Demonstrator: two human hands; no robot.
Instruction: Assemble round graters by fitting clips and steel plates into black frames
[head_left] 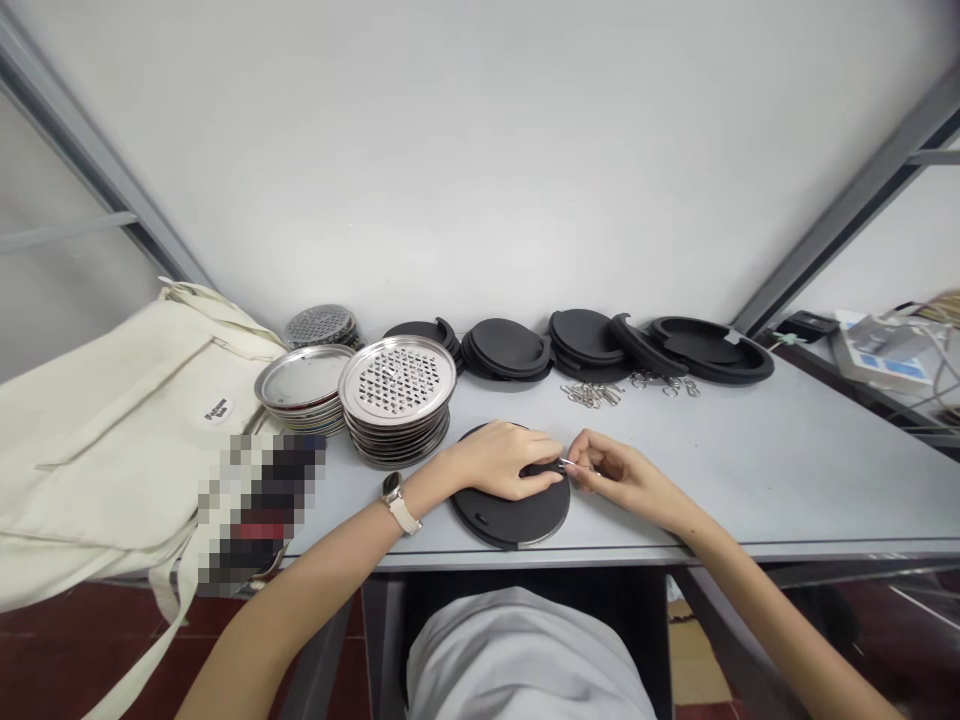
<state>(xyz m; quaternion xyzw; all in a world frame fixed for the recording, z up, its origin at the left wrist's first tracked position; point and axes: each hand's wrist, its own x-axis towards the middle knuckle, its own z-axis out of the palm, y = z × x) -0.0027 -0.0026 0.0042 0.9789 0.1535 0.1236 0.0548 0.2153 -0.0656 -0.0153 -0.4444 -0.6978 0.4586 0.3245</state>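
A round black cover [517,515] lies near the table's front edge, with a strip of metal rim showing at its lower right. My left hand [510,460] rests over its upper part and steadies it, thumb and fingers reaching to its right edge. Between the thumb and fingers of my right hand [619,475] is a thin, shiny metal piece [571,463], possibly a small clip. Its tip meets the cover's right edge by my left fingertips. The fingers partly hide it, so its exact shape is unclear.
Stacked metal grater discs [397,385] and plain metal discs [304,378] stand left. Black covers [510,348] line the wall, with small metal clips [592,394] before them. A cream bag [112,430] overlaps the left edge; a black ring-shaped piece [754,365] lies back right.
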